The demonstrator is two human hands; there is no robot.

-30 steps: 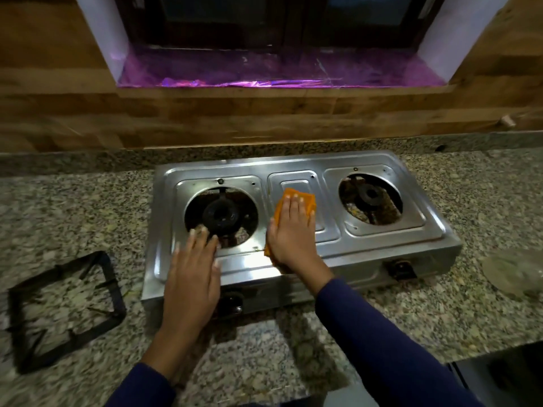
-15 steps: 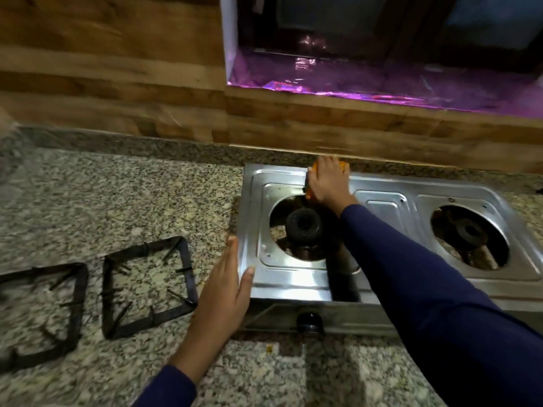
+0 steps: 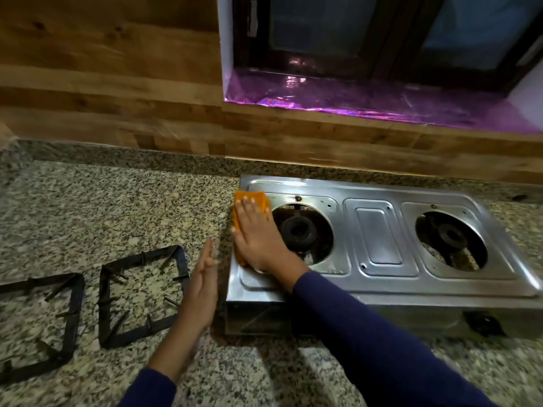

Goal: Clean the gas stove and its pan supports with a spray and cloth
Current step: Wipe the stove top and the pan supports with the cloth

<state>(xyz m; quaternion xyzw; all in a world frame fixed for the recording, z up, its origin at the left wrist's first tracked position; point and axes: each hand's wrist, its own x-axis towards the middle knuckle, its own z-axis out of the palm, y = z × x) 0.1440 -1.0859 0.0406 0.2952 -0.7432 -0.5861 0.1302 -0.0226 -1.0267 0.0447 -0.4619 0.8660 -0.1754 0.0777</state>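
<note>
- The left hand (image 3: 202,289) is flat and holds nothing, just beside the stove (image 3: 379,239).
- Two pan supports (image 3: 103,306) lie on the desk (image 3: 117,207), left of the stove.
- The right hand (image 3: 255,239) presses flat on the orange cloth (image 3: 249,199) at the stove's left edge.

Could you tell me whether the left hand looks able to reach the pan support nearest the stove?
Probably yes: the left hand is open and empty, just beside that pan support, with nothing between them.

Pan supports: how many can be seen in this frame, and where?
2. Both lie on the counter left of the stove: one pan support beside the left hand, the other further left, cut off by the frame edge. None sits on the burners.
</note>
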